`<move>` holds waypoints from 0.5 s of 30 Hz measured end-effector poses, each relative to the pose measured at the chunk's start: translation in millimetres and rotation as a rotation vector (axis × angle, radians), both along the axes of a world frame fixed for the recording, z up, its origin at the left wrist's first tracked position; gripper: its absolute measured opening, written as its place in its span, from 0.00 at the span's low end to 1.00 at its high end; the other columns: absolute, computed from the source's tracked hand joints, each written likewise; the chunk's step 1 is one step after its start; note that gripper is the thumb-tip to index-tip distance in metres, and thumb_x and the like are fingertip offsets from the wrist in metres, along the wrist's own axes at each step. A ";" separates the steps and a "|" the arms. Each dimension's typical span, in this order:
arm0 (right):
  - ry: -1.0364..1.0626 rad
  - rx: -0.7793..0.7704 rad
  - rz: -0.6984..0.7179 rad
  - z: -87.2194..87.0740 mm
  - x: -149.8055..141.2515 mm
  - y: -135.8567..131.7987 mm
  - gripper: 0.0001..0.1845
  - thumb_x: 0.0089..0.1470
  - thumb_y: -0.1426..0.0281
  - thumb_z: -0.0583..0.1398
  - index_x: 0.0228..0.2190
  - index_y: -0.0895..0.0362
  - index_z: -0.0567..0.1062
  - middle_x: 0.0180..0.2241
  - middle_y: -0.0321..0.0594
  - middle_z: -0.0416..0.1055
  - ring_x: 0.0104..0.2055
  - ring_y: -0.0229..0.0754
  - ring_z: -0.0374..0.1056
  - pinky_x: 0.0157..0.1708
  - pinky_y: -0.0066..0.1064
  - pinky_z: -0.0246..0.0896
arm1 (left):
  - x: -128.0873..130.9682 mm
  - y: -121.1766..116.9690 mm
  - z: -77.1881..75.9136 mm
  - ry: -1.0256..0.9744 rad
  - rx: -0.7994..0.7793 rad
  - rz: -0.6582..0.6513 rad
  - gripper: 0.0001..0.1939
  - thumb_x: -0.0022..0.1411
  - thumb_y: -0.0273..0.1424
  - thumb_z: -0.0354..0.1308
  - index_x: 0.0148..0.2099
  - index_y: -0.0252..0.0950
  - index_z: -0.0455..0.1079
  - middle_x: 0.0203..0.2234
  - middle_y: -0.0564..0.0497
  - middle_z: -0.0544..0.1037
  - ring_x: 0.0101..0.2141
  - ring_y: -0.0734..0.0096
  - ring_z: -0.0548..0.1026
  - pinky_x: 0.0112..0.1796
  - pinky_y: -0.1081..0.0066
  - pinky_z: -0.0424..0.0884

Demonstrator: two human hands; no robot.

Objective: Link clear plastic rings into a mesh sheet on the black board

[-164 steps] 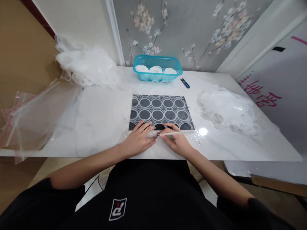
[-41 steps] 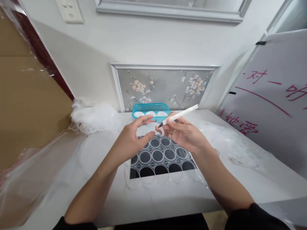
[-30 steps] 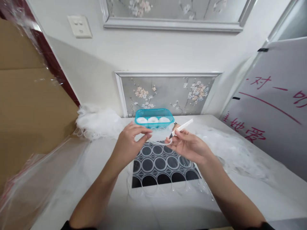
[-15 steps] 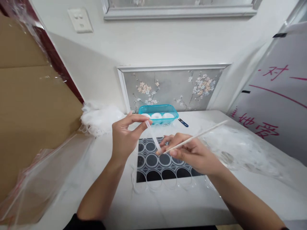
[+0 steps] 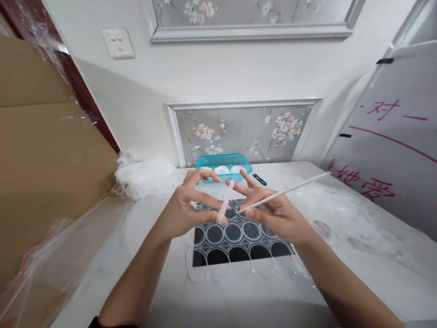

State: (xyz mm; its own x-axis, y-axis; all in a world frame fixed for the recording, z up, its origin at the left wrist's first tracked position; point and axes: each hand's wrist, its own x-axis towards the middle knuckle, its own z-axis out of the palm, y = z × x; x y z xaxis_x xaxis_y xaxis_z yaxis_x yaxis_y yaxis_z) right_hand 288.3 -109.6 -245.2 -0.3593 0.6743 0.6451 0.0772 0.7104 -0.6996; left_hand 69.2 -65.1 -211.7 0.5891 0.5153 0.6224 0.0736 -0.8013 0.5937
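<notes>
Both hands are raised above the table over a black mat with white ring outlines (image 5: 239, 237). My left hand (image 5: 191, 207) and my right hand (image 5: 269, 212) together stretch a thin, clear, ring-like strip (image 5: 225, 202) between their fingertips. The right hand also pinches a slim white stick (image 5: 287, 192) that points up and to the right. Clear rings lie along the mat's near edge (image 5: 225, 269).
A turquoise basket (image 5: 223, 163) with white round pieces stands at the back by the wall. Small blue snips (image 5: 259, 179) lie to its right. Heaps of clear film lie at back left (image 5: 143, 173) and right (image 5: 344, 214). Plastic bags (image 5: 51, 269) hang off the left edge.
Both hands lifted from the mat's near edge into the air. The strip went from a left-hand pinch to being held between both hands, and the stick now points further right.
</notes>
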 end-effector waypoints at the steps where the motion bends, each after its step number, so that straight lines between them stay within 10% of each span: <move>1: 0.057 -0.007 0.047 0.2 2.1 0.4 0.04 0.57 0.70 0.59 0.34 0.48 0.73 0.30 0.31 0.74 0.59 0.47 0.61 0.66 0.52 0.28 | -1.0 -0.7 1.3 0.041 0.041 0.005 0.07 0.47 0.34 0.71 0.31 0.50 0.79 0.49 0.52 0.69 0.53 0.59 0.64 0.56 0.52 0.59; 6: 0.326 -0.174 0.250 2.7 4.9 0.8 0.05 0.55 0.61 0.60 0.30 0.46 0.72 0.34 0.32 0.76 0.60 0.47 0.60 0.64 0.53 0.37 | -1.6 -2.0 4.1 0.222 0.153 -0.047 0.05 0.47 0.31 0.70 0.29 0.47 0.78 0.54 0.51 0.63 0.60 0.55 0.53 0.59 0.47 0.50; 15: 0.470 -0.518 0.266 5.3 1.9 4.1 0.14 0.51 0.55 0.61 0.26 0.49 0.66 0.38 0.34 0.74 0.61 0.47 0.58 0.57 0.46 0.54 | 4.3 5.5 -5.8 0.015 0.176 -0.061 0.01 0.54 0.35 0.66 0.31 0.50 0.79 0.28 0.52 0.75 0.38 0.66 0.69 0.46 0.59 0.63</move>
